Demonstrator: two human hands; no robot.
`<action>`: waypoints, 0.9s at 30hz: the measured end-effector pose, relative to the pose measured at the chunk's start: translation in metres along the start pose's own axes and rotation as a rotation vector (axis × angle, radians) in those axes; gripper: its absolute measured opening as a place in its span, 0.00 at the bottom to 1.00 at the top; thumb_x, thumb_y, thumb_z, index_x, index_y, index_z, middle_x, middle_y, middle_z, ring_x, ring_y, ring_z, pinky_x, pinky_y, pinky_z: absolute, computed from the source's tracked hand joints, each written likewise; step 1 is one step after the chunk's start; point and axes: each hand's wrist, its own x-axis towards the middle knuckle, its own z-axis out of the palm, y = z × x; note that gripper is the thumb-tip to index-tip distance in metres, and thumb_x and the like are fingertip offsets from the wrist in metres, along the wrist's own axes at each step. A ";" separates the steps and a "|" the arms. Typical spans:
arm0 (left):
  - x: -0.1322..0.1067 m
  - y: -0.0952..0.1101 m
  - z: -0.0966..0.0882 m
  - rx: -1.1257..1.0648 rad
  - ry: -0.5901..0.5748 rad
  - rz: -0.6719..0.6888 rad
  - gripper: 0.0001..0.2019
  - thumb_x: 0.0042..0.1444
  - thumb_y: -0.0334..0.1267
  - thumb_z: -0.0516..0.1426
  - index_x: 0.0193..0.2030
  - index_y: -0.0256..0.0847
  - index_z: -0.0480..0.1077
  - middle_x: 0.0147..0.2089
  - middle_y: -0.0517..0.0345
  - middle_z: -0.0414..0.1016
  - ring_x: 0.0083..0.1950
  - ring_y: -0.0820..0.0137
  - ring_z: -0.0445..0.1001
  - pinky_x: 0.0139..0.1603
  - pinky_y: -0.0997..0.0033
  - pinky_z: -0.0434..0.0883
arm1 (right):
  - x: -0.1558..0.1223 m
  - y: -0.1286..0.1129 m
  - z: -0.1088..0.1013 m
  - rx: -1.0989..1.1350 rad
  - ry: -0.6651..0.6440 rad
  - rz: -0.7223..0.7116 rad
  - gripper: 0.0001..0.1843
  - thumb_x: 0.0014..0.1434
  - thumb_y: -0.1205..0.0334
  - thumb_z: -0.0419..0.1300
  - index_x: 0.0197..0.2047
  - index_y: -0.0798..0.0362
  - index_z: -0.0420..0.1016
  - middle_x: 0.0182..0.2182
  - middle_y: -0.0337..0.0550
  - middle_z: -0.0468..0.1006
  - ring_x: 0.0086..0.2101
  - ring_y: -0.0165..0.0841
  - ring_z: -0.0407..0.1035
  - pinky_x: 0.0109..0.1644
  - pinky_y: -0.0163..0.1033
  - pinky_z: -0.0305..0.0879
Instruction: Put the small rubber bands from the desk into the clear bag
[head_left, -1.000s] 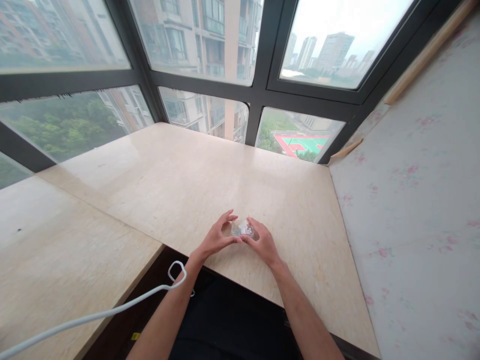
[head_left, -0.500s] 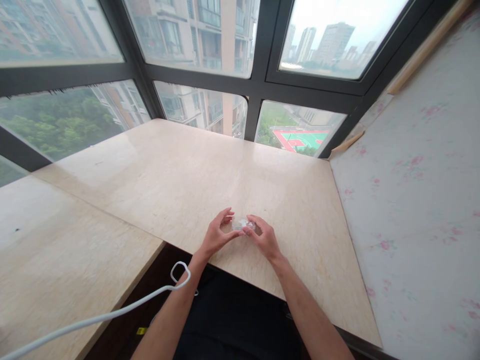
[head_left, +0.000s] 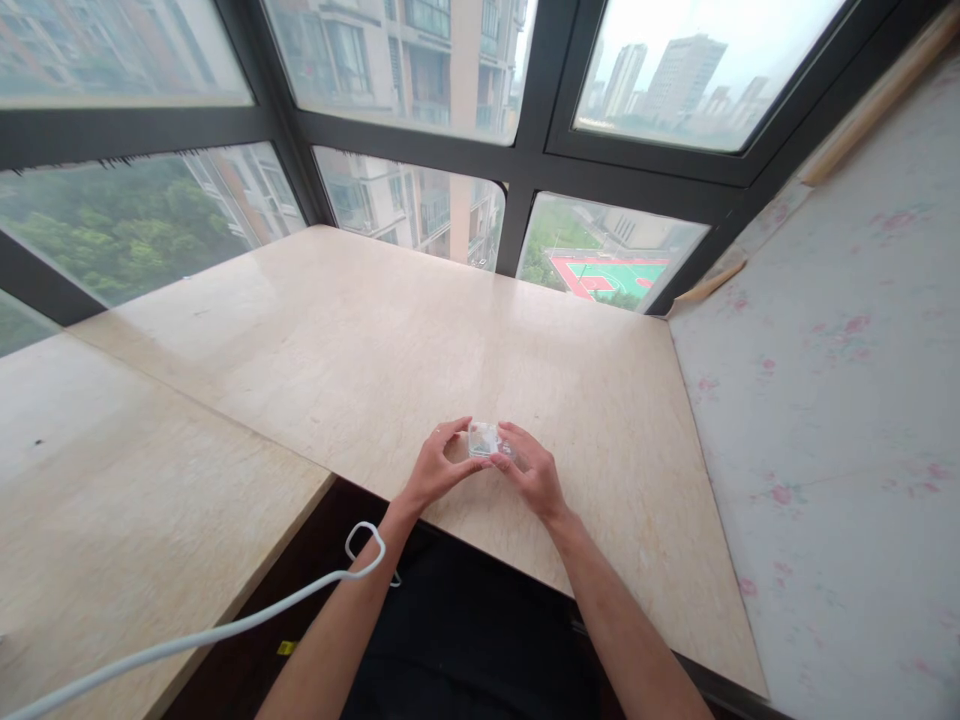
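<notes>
A small clear plastic box (head_left: 483, 440) is held between my two hands just over the pale counter, near its front edge. Something white shows through the clear walls, too small to make out. My left hand (head_left: 441, 462) grips the box's left side, with its fingers at the far edge and the thumb along the near edge. On the right side, my right hand (head_left: 529, 468) pinches it between thumb and fingers, hiding that end. Whether the box rests on the counter I cannot tell.
The pale marble-patterned counter (head_left: 360, 330) stretches to dark-framed windows (head_left: 517, 235). At right rises a flower-patterned wall (head_left: 832, 430). A white cable (head_left: 285, 602) crosses the lower left and loops over my left forearm. A dark gap lies below the counter's front edge.
My left fingers have drawn in closer against the box, which looks more squared and upright now. The whole view has shifted slightly.
</notes>
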 end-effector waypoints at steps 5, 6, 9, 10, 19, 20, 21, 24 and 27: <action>0.000 -0.005 -0.001 -0.030 -0.021 -0.007 0.32 0.45 0.46 0.68 0.57 0.43 0.67 0.55 0.47 0.71 0.56 0.59 0.71 0.55 0.56 0.70 | -0.002 0.001 0.000 -0.080 -0.047 -0.043 0.20 0.62 0.54 0.59 0.55 0.50 0.74 0.55 0.50 0.73 0.55 0.41 0.67 0.59 0.50 0.65; 0.000 -0.005 -0.002 -0.016 -0.021 -0.002 0.32 0.45 0.46 0.68 0.57 0.43 0.67 0.55 0.47 0.71 0.56 0.59 0.71 0.56 0.55 0.70 | -0.002 0.002 0.000 -0.097 -0.055 -0.052 0.20 0.62 0.54 0.58 0.55 0.50 0.74 0.55 0.50 0.73 0.55 0.41 0.67 0.59 0.51 0.65; 0.000 -0.006 -0.003 0.035 -0.027 0.019 0.31 0.45 0.47 0.67 0.56 0.43 0.68 0.55 0.47 0.71 0.57 0.58 0.69 0.58 0.53 0.67 | -0.002 0.004 0.000 -0.139 -0.076 -0.074 0.20 0.63 0.54 0.57 0.55 0.50 0.74 0.55 0.50 0.73 0.55 0.41 0.67 0.58 0.51 0.65; 0.000 -0.006 -0.003 0.047 -0.032 0.023 0.31 0.46 0.47 0.67 0.56 0.43 0.68 0.55 0.47 0.71 0.58 0.58 0.69 0.59 0.52 0.67 | -0.002 0.005 0.000 -0.147 -0.085 -0.080 0.19 0.63 0.54 0.57 0.55 0.50 0.74 0.55 0.50 0.73 0.55 0.41 0.67 0.58 0.51 0.65; -0.002 -0.008 -0.005 0.090 -0.057 0.028 0.32 0.46 0.49 0.66 0.57 0.43 0.68 0.56 0.46 0.71 0.58 0.57 0.68 0.59 0.51 0.66 | -0.003 0.009 -0.003 -0.143 -0.143 -0.109 0.19 0.64 0.55 0.56 0.57 0.49 0.73 0.55 0.48 0.72 0.55 0.40 0.67 0.59 0.50 0.65; -0.002 -0.008 -0.005 0.094 -0.060 0.024 0.32 0.46 0.49 0.66 0.58 0.43 0.67 0.56 0.46 0.71 0.58 0.57 0.68 0.60 0.51 0.66 | -0.003 0.010 -0.003 -0.145 -0.146 -0.110 0.19 0.64 0.55 0.56 0.57 0.48 0.73 0.55 0.48 0.72 0.55 0.40 0.67 0.59 0.50 0.65; -0.002 -0.009 -0.005 0.097 -0.063 0.021 0.32 0.46 0.49 0.66 0.58 0.43 0.67 0.57 0.46 0.70 0.59 0.57 0.68 0.60 0.51 0.66 | -0.003 0.009 -0.003 -0.147 -0.149 -0.109 0.19 0.64 0.55 0.56 0.57 0.48 0.73 0.55 0.47 0.72 0.55 0.40 0.67 0.59 0.50 0.65; -0.002 -0.009 -0.005 0.108 -0.068 0.018 0.32 0.47 0.49 0.66 0.58 0.43 0.67 0.57 0.46 0.70 0.59 0.57 0.68 0.60 0.51 0.66 | -0.002 0.008 -0.004 -0.146 -0.151 -0.109 0.19 0.64 0.54 0.56 0.56 0.47 0.73 0.55 0.46 0.72 0.55 0.40 0.67 0.60 0.50 0.64; -0.002 -0.009 -0.006 0.121 -0.088 0.032 0.34 0.46 0.50 0.66 0.59 0.43 0.66 0.58 0.46 0.69 0.60 0.57 0.67 0.60 0.50 0.65 | -0.001 0.007 -0.005 -0.118 -0.123 -0.089 0.18 0.64 0.54 0.55 0.55 0.47 0.74 0.54 0.46 0.74 0.54 0.40 0.68 0.59 0.50 0.66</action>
